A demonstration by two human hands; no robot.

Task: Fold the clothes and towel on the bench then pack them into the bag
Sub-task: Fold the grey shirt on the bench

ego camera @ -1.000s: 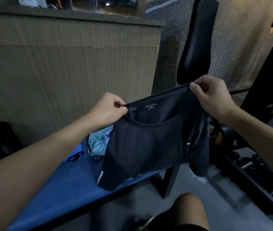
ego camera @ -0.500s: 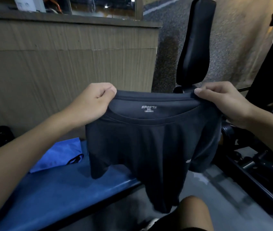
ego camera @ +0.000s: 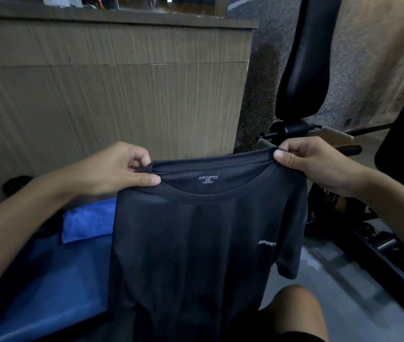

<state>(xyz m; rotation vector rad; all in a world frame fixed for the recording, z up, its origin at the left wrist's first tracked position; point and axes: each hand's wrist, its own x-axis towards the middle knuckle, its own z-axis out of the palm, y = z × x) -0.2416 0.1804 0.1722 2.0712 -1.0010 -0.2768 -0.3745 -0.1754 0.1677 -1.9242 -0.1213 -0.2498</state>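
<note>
Compared with half a second back, the dark t-shirt [ego camera: 196, 243] now hangs flat and untwisted instead of bunched at the bottom, and the chest print on its right side shows clearly. Left hand [ego camera: 122, 169] and right hand [ego camera: 314, 164] each pinch a shoulder seam by the collar, thumbs on the near side, holding it up over the near edge of the bench [ego camera: 48, 280].

The shirt is thin, smooth, sporty fabric with a round ribbed neck and a printed size label inside. The bench top is blue and matte. On it to the left sits a brighter blue fabric piece [ego camera: 85, 223] with a fuzzy texture and a black cord; can't tell if it's the towel or the bag, and the shirt covers its right part. Far behind is a grooved wood-panel wall [ego camera: 97, 95], far right a glossy black upright pad [ego camera: 304, 58], and a bare knee [ego camera: 294, 309] sits near bottom.
</note>
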